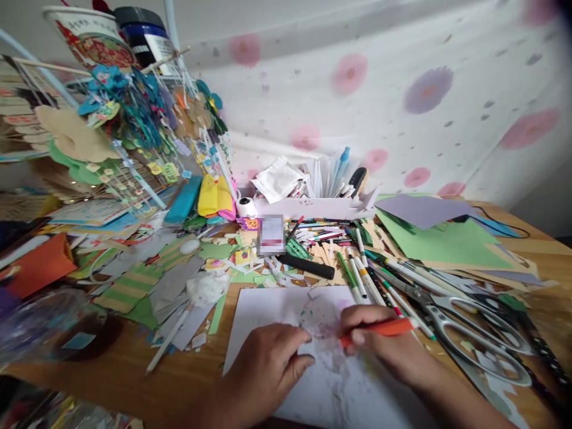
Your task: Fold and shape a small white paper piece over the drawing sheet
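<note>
A white sheet of paper lies on the wooden desk, with faint pinkish, purple and green marks around its middle. My left hand rests on its left part, thumb and forefinger apart, holding nothing. Over the right side of the sheet, my right hand grips an orange marker. The marker slants, its lower end near the marked area and its back end pointing right. Fingers hide part of its barrel and the exact contact with the paper. A small paper scrap lies at the sheet's top edge.
Large silver scissors and several loose pens lie to the right. Behind stands a white box of supplies. Paper scraps cover the left side, below hanging paper decorations. Coloured sheets are stacked back right.
</note>
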### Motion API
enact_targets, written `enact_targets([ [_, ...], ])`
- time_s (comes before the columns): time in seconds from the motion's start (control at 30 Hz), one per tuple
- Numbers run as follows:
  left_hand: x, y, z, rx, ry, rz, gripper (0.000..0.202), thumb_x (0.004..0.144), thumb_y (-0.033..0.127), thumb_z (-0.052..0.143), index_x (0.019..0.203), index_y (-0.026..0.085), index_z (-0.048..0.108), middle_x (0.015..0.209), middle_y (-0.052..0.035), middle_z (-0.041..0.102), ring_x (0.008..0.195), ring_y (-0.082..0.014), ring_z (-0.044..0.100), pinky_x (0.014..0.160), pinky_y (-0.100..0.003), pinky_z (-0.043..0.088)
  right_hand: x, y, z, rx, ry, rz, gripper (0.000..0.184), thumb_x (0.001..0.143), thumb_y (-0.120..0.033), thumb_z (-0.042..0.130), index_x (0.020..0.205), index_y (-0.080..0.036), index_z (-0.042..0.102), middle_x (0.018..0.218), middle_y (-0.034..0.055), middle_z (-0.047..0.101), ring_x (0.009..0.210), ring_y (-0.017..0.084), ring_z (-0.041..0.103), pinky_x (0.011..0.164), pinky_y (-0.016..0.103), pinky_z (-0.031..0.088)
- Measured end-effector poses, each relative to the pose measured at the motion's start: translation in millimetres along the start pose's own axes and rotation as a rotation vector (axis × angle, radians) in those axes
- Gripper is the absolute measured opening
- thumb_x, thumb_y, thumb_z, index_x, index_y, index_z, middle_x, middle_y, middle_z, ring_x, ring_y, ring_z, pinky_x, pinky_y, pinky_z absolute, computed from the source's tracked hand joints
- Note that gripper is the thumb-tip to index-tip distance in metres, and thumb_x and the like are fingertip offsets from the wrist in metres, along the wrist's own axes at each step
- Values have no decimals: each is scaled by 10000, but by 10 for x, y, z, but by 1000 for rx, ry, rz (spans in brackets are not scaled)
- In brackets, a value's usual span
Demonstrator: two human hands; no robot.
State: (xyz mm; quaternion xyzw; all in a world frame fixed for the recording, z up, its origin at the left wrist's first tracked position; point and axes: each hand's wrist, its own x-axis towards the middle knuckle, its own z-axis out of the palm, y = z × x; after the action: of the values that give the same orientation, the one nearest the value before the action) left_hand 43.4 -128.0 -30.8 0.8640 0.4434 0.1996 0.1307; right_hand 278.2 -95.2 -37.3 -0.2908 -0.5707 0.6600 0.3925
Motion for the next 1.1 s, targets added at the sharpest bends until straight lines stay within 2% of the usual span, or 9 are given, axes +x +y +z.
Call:
enact_targets([
  [0.17, -319, -651, -491, 432, 323, -311, 257, 848, 279, 552, 1077, 181, 615, 1073, -117, 625, 1030, -281, 548, 912, -406, 416, 4, 54, -206, -73, 244, -27, 214, 827, -384, 645, 746, -192, 691, 626, -1, 600, 588, 120, 520, 555, 231, 409],
  [0.3, -520, -1075, -732, 564, 130, -530, 424, 787, 299, 615, 1207, 242, 595, 1179, -101, 608, 1051, -296, 541, 914, -414, 413, 21, 98, -220, -210, 261, 0, 226, 831, -403, 628, 734, -208, 690, 620, 9, 594, 610, 154, 524, 576, 266, 412],
  [0.4, -547, -1192, -769, 559, 148, -603, 191, 809, 277, 557, 932, 211, 688, 912, -65, 677, 898, -251, 597, 812, -340, 449, 27, 110, -206, -278, 257, 12, 218, 826, -414, 627, 755, -220, 696, 618, 12, 596, 614, 168, 529, 576, 276, 417],
  [0.47, -521, -1240, -845, 568, 223, -679, 218, 848, 311, 490, 848, 189, 670, 841, -61, 671, 836, -230, 609, 761, -311, 454, 30, 114, -211, -293, 263, -1, 225, 828, -421, 621, 759, -220, 696, 618, 12, 594, 610, 167, 526, 567, 272, 415],
  [0.6, -464, -1342, -1179, 584, 372, -813, 362, 877, 389, 412, 1101, 173, 598, 993, -79, 672, 870, -226, 623, 784, -310, 459, 35, 122, -241, -294, 292, -37, 261, 831, -429, 610, 724, -202, 682, 620, 17, 580, 606, 166, 515, 561, 270, 411],
  [0.7, -478, -1325, -1346, 587, 378, -835, 591, 820, 379, 488, 1342, 120, 395, 1297, -158, 539, 1139, -284, 533, 902, -344, 424, 33, 130, -262, -332, 283, -11, 271, 833, -430, 604, 712, -197, 672, 629, 25, 576, 615, 173, 518, 566, 276, 417],
  [0.77, -527, -1238, -1319, 569, 331, -828, 531, 840, 368, 452, 1312, 127, 412, 1284, -158, 538, 1157, -281, 516, 910, -345, 412, 28, 137, -273, -368, 270, 8, 253, 832, -427, 605, 735, -205, 678, 642, 31, 580, 626, 183, 525, 572, 285, 424],
  [0.87, -650, -1074, -1133, 480, 151, -822, 268, 843, 387, 451, 990, 195, 569, 916, -59, 660, 832, -217, 623, 707, -291, 440, 24, 144, -283, -406, 263, 23, 229, 827, -427, 609, 758, -223, 686, 653, 38, 585, 644, 199, 532, 585, 303, 437],
  [1.1, -919, -946, -900, 396, -31, -909, 165, 793, 322, 474, 682, 205, 506, 673, -28, 598, 629, -207, 570, 553, -276, 313, 22, 111, -264, -432, 242, 46, 212, 820, -442, 623, 800, -241, 688, 677, 29, 592, 661, 191, 530, 594, 295, 442],
])
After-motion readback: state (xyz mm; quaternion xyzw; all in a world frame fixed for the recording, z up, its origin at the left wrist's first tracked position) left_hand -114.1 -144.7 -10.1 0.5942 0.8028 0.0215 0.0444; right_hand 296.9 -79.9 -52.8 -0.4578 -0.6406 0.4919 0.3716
